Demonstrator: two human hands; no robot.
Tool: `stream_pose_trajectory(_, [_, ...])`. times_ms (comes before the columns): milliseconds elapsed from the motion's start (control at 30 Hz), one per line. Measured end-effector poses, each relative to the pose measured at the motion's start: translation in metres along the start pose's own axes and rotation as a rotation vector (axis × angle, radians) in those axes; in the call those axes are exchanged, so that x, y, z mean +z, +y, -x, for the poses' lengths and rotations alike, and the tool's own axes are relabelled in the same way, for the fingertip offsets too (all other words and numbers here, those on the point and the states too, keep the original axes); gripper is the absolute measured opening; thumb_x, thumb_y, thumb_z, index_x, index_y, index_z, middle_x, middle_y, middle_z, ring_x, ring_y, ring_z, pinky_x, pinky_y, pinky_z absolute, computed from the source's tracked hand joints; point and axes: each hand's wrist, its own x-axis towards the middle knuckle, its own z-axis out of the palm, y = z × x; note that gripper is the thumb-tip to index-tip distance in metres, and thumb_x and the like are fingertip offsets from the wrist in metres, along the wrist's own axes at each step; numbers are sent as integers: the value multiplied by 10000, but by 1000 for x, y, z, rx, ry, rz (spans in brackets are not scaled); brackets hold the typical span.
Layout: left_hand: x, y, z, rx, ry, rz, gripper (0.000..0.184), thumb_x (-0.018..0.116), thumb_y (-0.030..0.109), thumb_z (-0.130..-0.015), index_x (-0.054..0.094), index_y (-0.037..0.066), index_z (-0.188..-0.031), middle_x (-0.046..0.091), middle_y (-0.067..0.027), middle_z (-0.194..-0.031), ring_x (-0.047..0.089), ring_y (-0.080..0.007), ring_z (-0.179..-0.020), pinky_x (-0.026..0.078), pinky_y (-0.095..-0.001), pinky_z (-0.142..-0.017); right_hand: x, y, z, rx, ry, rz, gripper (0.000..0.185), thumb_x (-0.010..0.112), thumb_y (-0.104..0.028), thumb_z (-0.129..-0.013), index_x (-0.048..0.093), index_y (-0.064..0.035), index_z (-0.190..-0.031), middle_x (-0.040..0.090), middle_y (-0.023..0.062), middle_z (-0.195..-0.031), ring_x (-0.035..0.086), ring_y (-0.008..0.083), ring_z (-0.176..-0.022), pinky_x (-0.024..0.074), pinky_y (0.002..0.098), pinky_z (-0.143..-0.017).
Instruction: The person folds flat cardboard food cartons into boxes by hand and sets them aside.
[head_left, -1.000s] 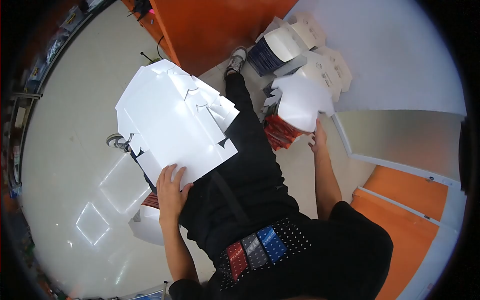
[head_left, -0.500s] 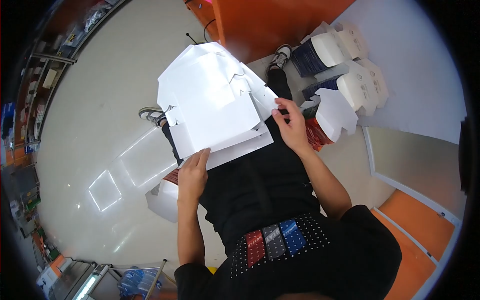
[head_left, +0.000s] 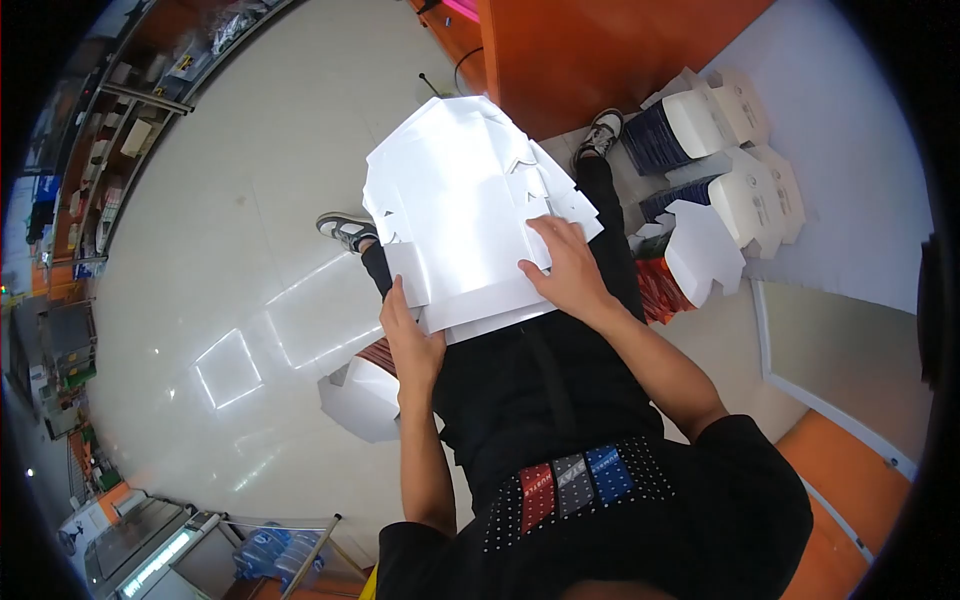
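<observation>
White die-cut cardboard sheets (head_left: 455, 200) lie stacked on the person's lap, with cut flaps and tabs along the right side. My left hand (head_left: 410, 340) is at the near left corner, its fingers along a raised flap and its thumb by the near edge. My right hand (head_left: 568, 262) rests on the right part of the top sheet, thumb and fingers apart.
Stacks of folded cartons (head_left: 690, 125) stand at the upper right, beside an orange panel (head_left: 600, 60). A red-sided stack (head_left: 700, 255) is right of the leg, another white stack (head_left: 365, 395) at lower left. Shelves (head_left: 120, 150) line the left.
My right hand has come from the red-sided stack at the right onto the sheets. My left hand has shifted to their near left corner. The view has turned, so the scene sits further right.
</observation>
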Motion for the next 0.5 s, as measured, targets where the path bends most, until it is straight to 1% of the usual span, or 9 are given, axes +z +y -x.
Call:
stream_pose_trajectory(33, [-2, 3, -2, 55, 19, -81, 853, 711, -78, -725, 371, -10, -1503, 447, -269, -1453, 421, -462, -1351, 349, -501, -1150, 2, -3, -1, -43, 73, 101, 591, 783, -164, -807, 568, 23, -1325, 545, 188, -1335, 497, 387, -1192, 445, 472, -999])
stream_pose_trajectory(67, [-2, 5, -4, 110, 39, -162, 843, 707, -85, -726, 373, -23, -1498, 474, -265, -1430, 440, -455, -1336, 354, -504, -1145, 6, 1, -2, -28, 59, 82, 626, 797, -152, -780, 558, 24, -1330, 479, 199, -1384, 435, 429, -1245, 421, 494, -1026])
stream_pose_trajectory(167, [5, 5, -7, 153, -32, -133, 836, 676, -113, -719, 368, -56, -1495, 483, -259, -1434, 459, -432, -1344, 364, -512, -1133, 13, 9, 4, 27, 31, 96, 655, 808, -127, -780, 539, 26, -1357, 459, 194, -1406, 456, 384, -1241, 437, 438, -1025])
stream_pose_trajectory(267, [8, 2, -11, 155, -258, -155, 866, 646, -123, -722, 324, -60, -1523, 425, -263, -1514, 432, -417, -1400, 346, -511, -1159, 10, 10, 3, 95, 56, -118, 700, 796, -139, -783, 492, 46, -1385, 510, 219, -1330, 488, 413, -1194, 435, 459, -1037])
stream_pose_trajectory(367, [13, 4, -15, 267, -371, -317, 906, 643, -101, -718, 272, -70, -1544, 337, -282, -1582, 344, -437, -1468, 311, -511, -1196, 2, 4, -6, 231, -90, -320, 747, 775, -144, -811, 426, 57, -1440, 508, 253, -1371, 512, 424, -1225, 426, 441, -1071])
stream_pose_trajectory(400, [14, 3, -18, 274, -458, -313, 964, 757, 59, -750, 235, -91, -1547, 264, -333, -1598, 267, -472, -1495, 254, -523, -1226, 6, 5, -6, 164, -85, -281, 750, 763, -147, -827, 404, 65, -1451, 496, 268, -1395, 504, 429, -1253, 416, 441, -1086])
stream_pose_trajectory(500, [19, 10, -25, 270, -525, -209, 1129, 860, 324, -741, 195, -106, -1547, 218, -379, -1589, 197, -511, -1503, 226, -522, -1234, 28, 15, -5, -24, -86, -160, 752, 727, -159, -873, 351, 95, -1473, 449, 309, -1461, 467, 442, -1336, 386, 446, -1129])
